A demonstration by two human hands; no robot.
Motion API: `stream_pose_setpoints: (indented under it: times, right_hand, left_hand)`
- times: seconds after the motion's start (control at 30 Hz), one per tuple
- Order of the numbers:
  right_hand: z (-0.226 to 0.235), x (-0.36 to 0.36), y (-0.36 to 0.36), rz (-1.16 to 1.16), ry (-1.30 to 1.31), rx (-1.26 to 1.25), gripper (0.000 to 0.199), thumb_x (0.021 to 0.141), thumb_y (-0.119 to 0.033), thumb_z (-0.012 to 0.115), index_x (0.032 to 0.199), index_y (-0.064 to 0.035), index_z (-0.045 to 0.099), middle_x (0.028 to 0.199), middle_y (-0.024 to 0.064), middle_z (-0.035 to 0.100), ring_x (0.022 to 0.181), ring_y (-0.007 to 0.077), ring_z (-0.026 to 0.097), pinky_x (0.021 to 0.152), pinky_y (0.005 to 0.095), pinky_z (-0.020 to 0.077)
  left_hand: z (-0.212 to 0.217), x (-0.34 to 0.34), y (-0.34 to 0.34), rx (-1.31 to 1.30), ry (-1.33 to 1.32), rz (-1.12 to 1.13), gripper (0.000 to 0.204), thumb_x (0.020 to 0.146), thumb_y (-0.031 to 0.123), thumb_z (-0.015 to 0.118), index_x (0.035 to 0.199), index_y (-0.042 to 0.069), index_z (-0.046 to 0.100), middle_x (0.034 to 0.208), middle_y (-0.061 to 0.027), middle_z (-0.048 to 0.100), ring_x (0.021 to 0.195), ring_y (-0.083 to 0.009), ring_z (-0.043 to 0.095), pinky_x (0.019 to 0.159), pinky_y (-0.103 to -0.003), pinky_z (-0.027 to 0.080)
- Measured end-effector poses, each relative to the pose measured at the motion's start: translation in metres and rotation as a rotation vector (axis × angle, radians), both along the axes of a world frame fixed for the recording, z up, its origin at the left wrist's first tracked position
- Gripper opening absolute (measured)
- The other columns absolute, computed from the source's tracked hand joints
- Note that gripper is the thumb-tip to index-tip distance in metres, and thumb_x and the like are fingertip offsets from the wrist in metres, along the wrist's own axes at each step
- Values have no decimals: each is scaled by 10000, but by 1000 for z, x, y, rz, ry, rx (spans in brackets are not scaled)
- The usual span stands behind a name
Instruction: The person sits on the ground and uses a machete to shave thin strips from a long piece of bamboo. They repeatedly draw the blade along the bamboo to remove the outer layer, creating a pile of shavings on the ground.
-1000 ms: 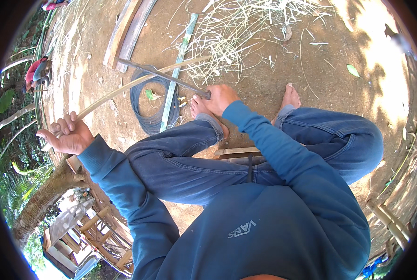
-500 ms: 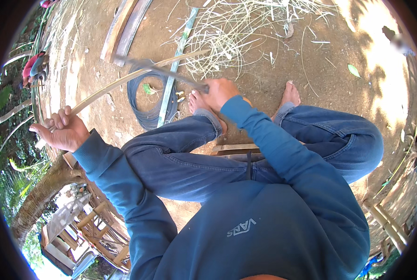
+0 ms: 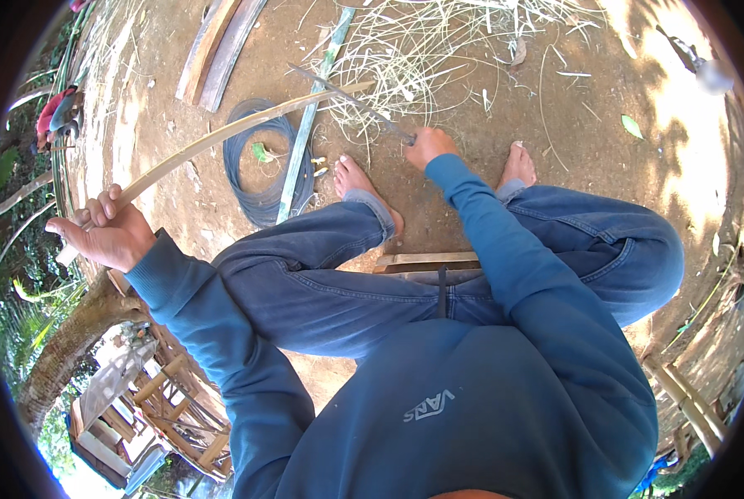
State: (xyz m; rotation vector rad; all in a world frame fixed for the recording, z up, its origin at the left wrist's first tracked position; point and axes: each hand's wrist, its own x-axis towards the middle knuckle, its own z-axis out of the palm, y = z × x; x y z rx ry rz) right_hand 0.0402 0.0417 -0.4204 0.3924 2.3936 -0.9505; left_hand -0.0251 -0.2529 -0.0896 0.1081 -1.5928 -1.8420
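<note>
My left hand (image 3: 110,233) is closed round the near end of a long, pale bamboo strip (image 3: 210,140), which slants up and away to the right with a slight bend. In my right hand (image 3: 430,150) is the grip of a knife (image 3: 357,104) with a long, narrow, dark blade. The blade lies across the strip near its far end. Whether its edge touches the strip, I cannot tell.
Beyond my bare feet lies a heap of thin shavings (image 3: 414,62). A dark coil of wire (image 3: 235,179) and a pale green slat (image 3: 300,154) are on the dirt ahead. Boards (image 3: 222,58) lie further off. At far left, a person in red (image 3: 52,115) bends down.
My right hand has moved right and slightly away, carrying the knife toward the strip's far end. My left hand and the strip have shifted only a little.
</note>
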Motion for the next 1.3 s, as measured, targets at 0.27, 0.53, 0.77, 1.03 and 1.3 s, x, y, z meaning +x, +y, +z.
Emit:
stream_pose_setpoints:
  times: [0.27,0.53,0.77,1.03,1.3]
  right_hand:
    - [-58,17,47,-140,-190,58,344,756,-285,631,976,-25,682,971,209,658,926,349,635,833,410,494]
    - [57,8,-43,77,208,-257,284,774,-297,610,918,-62,679,825,192,664,748,344,654,723,432,526]
    - [43,7,-46,20,302,-221,257,824,-310,593,916,-84,675,734,175,656,643,322,650,662,436,532]
    - [29,5,-38,24,230,-218,298,754,-327,645,873,-55,673,782,191,662,723,353,645,713,432,527]
    - [5,3,-22,1,137,-63,251,787,-270,621,977,-116,679,890,168,673,853,348,647,786,437,511]
  left_hand:
    - [-3,-8,-2,45,-1,117,571,806,588,598,609,149,291,464,23,276,440,-127,356,563,-330,426]
    - [-6,-9,-13,36,-19,123,568,771,592,640,709,116,336,606,-13,363,553,-178,440,675,-375,465]
    - [-6,-10,-14,-14,-29,168,537,830,558,587,759,97,320,613,-33,351,584,-195,447,756,-427,474]
    - [-4,-8,-5,-49,-46,156,498,876,521,535,761,97,301,602,-21,320,563,-174,412,721,-406,478]
    - [-5,-3,-2,-39,-47,196,483,890,519,507,816,77,326,619,-9,305,563,-177,408,680,-389,473]
